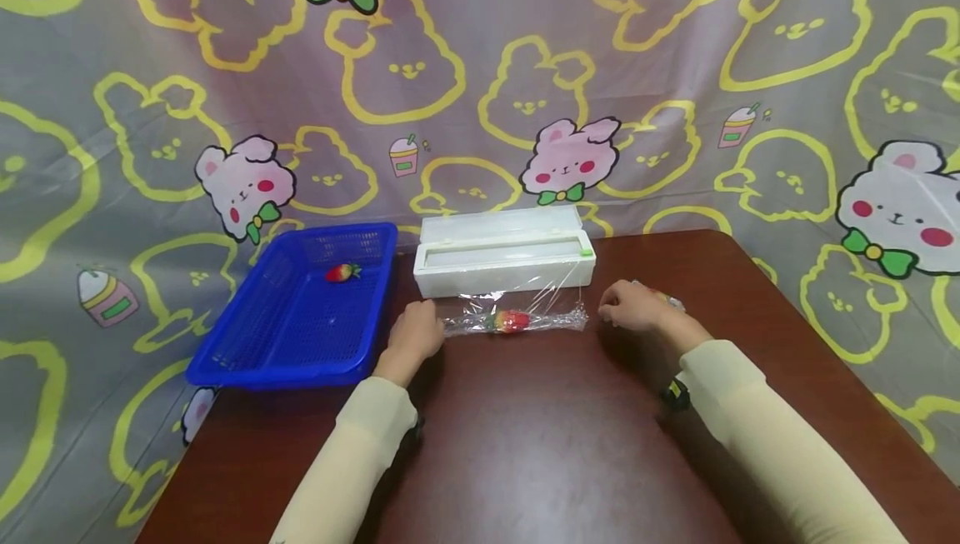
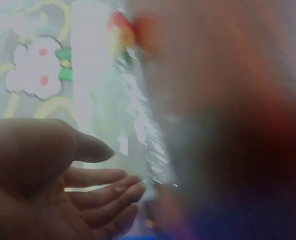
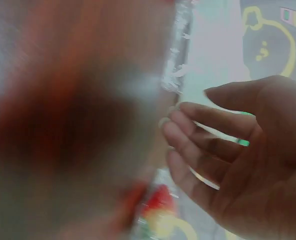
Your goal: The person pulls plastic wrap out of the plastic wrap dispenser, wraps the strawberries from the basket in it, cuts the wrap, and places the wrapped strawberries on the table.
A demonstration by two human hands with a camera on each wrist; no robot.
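A strawberry (image 1: 512, 321) lies rolled inside a strip of clear plastic wrap (image 1: 555, 320) on the table, in front of a white cling film box (image 1: 504, 279). At the strip's left end is my left hand (image 1: 416, 331). Its thumb stands apart from its loosely bent fingers, with the fingertips right by the wrap in the left wrist view. My right hand (image 1: 633, 306) is just past the strip's right end, fingers relaxed and slightly bent, holding nothing. Beyond it, partly hidden, lies another wrapped strawberry (image 3: 160, 201).
At the left stands a blue plastic basket (image 1: 384, 294) with a loose strawberry (image 1: 342, 272) in it. The film box has its lid (image 1: 498, 226) raised at the back. A patterned cloth (image 1: 465, 144) hangs behind the brown table (image 1: 540, 444).
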